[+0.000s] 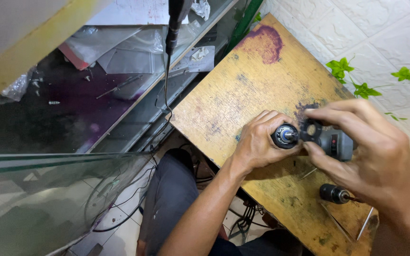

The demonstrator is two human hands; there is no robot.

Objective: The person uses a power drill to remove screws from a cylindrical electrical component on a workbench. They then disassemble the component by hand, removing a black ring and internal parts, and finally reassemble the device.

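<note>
Small grey motor unit point(334, 142), held just above the yellow tabletop point(243, 90) near its right side, shaft end facing left. Round black bearing end with bright centre shaft point(285, 136), gripped by left hand point(258, 142), fingers point(266, 118) curled closed around it from the left. Flat black bracket plate with a round hole point(311, 130), pinched at the motor's front by right hand point(373, 154); thumb and forefinger point(330, 113) closed on its edges, remaining fingers wrapped over the grey body. Black drill chuck point(334, 193), lying on the tabletop just below the right hand, apart from it. Thin metal rod point(365, 224), lying on the tabletop near the lower right corner. Tabletop surface worn, purple stain point(267, 41) at the far end, dark scuffs near the hands. Glass display case point(96, 95) to the left, holding clear plastic bags point(119, 45) and small loose parts. Black cable point(168, 61) hanging down beside the case. White embossed wall point(380, 33) to the right with green leaves point(352, 78). Dark trousers point(172, 189) below, tiled floor point(119, 227) with loose wires.
</note>
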